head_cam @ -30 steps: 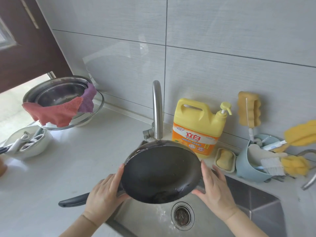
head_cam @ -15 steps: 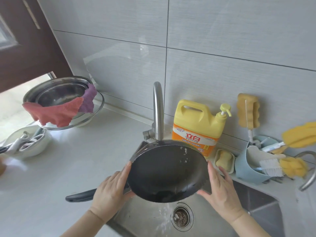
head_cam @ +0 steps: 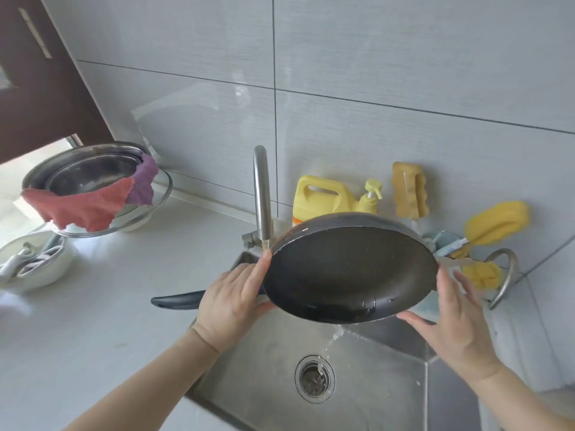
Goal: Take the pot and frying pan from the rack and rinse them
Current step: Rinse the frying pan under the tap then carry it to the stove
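I hold a black frying pan point(head_cam: 348, 269) tilted over the steel sink point(head_cam: 264, 374), its inside facing me. My left hand point(head_cam: 233, 300) grips the pan's left rim where the black handle point(head_cam: 177, 300) joins. My right hand point(head_cam: 451, 318) presses flat against the right rim. Water pours from the pan's low front edge toward the drain point(head_cam: 315, 378). A steel pot point(head_cam: 81, 172) with red and purple cloths draped over it stands at the back left on the counter.
The tap point(head_cam: 263, 194) rises just left of the pan. Behind the pan are a yellow detergent jug point(head_cam: 323, 197), sponges point(head_cam: 407, 189) on the wall and a blue holder with brushes. A white bowl point(head_cam: 34, 265) with utensils sits far left.
The pan has moved to the right and tipped further toward me, and water now spills from its front edge into the sink. Both hands kept their hold.
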The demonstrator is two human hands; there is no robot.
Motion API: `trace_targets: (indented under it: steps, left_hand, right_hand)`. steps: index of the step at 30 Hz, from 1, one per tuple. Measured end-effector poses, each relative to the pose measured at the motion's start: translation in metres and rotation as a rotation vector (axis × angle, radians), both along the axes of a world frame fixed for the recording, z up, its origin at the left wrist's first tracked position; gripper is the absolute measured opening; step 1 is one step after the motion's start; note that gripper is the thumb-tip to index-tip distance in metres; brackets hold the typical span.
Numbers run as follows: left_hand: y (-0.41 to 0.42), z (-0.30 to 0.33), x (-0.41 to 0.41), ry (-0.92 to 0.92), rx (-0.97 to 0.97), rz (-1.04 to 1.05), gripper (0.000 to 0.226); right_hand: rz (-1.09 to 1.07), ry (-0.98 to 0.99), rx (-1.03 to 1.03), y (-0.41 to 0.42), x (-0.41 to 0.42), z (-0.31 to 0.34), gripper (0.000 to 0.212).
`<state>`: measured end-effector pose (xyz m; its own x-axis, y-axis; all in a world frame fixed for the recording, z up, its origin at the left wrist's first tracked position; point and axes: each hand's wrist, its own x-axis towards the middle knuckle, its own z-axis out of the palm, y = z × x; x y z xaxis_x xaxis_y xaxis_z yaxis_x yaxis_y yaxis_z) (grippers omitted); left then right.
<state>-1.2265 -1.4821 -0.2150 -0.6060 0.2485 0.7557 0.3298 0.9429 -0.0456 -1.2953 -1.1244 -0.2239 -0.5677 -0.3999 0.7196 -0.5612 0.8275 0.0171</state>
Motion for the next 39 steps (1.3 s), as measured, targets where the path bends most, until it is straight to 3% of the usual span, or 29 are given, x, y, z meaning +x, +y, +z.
trace_targets:
  steps: [10,16,25,29,32,38,39]
  left_hand:
    - [0.011,0.082,0.003,0.277,-0.051,-0.036,0.099]
    - [0.018,0.106,0.013,0.332,-0.078,-0.027,0.109]
    - [0.022,0.095,0.019,0.303,-0.084,-0.028,0.098]
    - [0.017,0.059,0.025,0.194,-0.061,-0.016,0.091]
    - [0.012,0.018,0.035,0.043,-0.020,0.001,0.087]
    - [-0.014,-0.038,0.059,-0.326,0.113,0.099,0.082]
    - [-0.020,-0.044,0.061,-0.355,0.130,0.120,0.080]
  right_hand:
    - [0.009,0.238,-0.147,0.008,0.022,0.082,0.069]
    - [0.026,0.235,-0.193,0.014,0.030,0.106,0.075]
    - [0.020,0.241,-0.160,0.016,0.034,0.094,0.074]
    - [0.083,0.190,-0.087,0.014,0.029,0.062,0.075]
    - [0.114,0.050,-0.095,0.006,0.032,0.023,0.092]
    - [0.157,-0.184,-0.045,-0.027,0.032,-0.040,0.079]
    - [0.160,-0.206,-0.042,-0.035,0.029,-0.047,0.086]
